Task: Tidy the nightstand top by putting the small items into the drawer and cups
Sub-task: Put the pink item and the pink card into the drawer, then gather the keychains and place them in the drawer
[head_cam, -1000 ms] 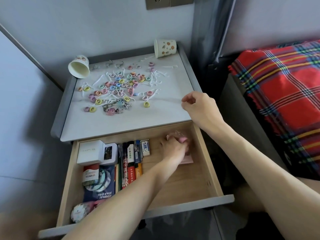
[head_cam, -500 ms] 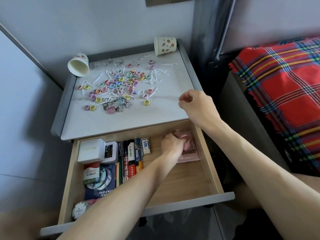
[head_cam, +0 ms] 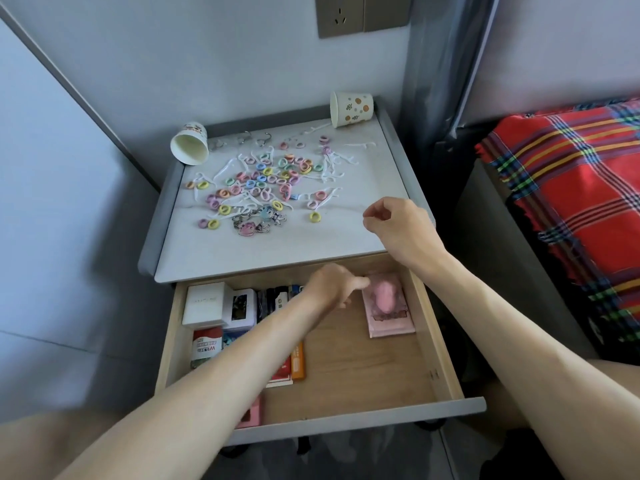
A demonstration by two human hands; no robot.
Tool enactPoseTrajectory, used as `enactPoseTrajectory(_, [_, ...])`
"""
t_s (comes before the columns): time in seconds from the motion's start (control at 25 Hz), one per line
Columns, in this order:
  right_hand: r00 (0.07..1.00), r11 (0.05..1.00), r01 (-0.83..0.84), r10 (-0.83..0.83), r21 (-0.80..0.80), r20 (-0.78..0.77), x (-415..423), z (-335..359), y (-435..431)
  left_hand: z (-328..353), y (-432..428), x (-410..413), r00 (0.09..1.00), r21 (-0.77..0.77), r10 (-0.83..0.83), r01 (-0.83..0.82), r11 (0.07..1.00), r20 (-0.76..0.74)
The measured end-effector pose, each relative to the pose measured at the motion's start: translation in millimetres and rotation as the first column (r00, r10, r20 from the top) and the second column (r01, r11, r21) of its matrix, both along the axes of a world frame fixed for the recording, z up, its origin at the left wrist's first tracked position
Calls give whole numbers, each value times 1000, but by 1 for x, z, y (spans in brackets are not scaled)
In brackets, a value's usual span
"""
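1. Grey walls back the nightstand [head_cam: 277, 251]. A wall socket [head_cam: 360, 13] above it is cut off by the top edge.
2. At the top's back-left corner a paper cup [head_cam: 189, 147] lies on its side, mouth toward the camera. Just right of it sit a few small metal hooks [head_cam: 244, 138], too small to make out clearly.
3. Pastel hair ties [head_cam: 263, 181] and white floss picks [head_cam: 225, 168] are strewn together over the back and middle of the top. Two cartoon keychains [head_cam: 258, 221] lie at the front of the scatter.
4. Below, the drawer [head_cam: 363, 375] stands pulled out. A white box [head_cam: 204, 303] sits in its back-left corner. The packets and cards beside it are partly hidden under the left forearm.
5. The left hand [head_cam: 332, 285] is inside the drawer near the back and slightly blurred. One digit points right and the others curl loosely under the palm, with nothing visibly held.
6. Just right of that digit, a pink lump [head_cam: 385, 297] rests on a flat pink packet [head_cam: 391, 323]. What the lump is cannot be told.
7. A second, patterned cup [head_cam: 351, 109] lies tipped at the back-right corner.
8. The right hand [head_cam: 398, 226] hovers over the top's front-right edge. Its fingers are curled in with thumb tip near forefinger tip, and nothing shows between them.
9. A red plaid blanket [head_cam: 571, 209] runs off the right edge.
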State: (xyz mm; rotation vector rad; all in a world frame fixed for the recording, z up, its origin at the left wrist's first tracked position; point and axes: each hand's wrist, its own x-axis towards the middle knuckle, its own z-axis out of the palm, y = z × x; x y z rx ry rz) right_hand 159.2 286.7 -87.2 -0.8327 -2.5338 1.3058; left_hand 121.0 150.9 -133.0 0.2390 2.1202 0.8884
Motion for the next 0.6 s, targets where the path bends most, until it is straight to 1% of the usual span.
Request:
enactPoseTrajectory(0.04, [1000,1000,-11,11,1,0,-1,1,-2,13,-11,-10,998,28,-21,19,999,60])
enactPoseTrajectory(0.08, [1000,1000,-20,20,4,0,-2,1,-5,27,-24,-22,996,100,-31,23,995,80])
enactPoseTrajectory(0.12, [999,999,-32,32,10,-3,-3,1,-7,43,-36,-33,999,165,-22,18,986,26])
enactPoseTrajectory(0.16, [999,999,-48,48,12,-11,-4,1,-10,57,-48,-46,995,184,19,0,983,-101])
enactPoseTrajectory(0.2, [998,998,-66,66,13,-21,-6,0,-13,64,-58,-64,957,136,59,-21,990,-284])
enactPoseTrajectory(0.24, [996,997,-79,79,17,-28,-7,-2,-16,67,-67,-82,876,17,41,-37,999,-480])
enactPoseTrajectory(0.28, [996,996,-84,85,26,-31,-7,-3,-18,64,-72,-99,785,-146,-42,-63,987,-619])
enactPoseTrajectory(0.32, [996,996,-86,88,39,-30,-8,-4,-20,57,-79,-114,727,-300,-146,-87,950,-671])
enactPoseTrajectory(0.36, [995,995,-91,93,48,-33,-8,-5,-22,51,-83,-126,720,-408,-216,-101,907,-659])
enactPoseTrajectory(0.4, [994,994,-97,99,50,-38,-10,-6,-24,45,-87,-134,732,-462,-245,-106,881,-636])
enactPoseTrajectory(0.44, [994,994,-101,103,49,-47,-12,-6,-26,42,-89,-138,740,-469,-247,-103,877,-625])
enactPoseTrajectory(0.6, [990,992,-119,121,41,-66,-21,-7,-31,40,-89,-145,779,-349,-151,-92,933,-609])
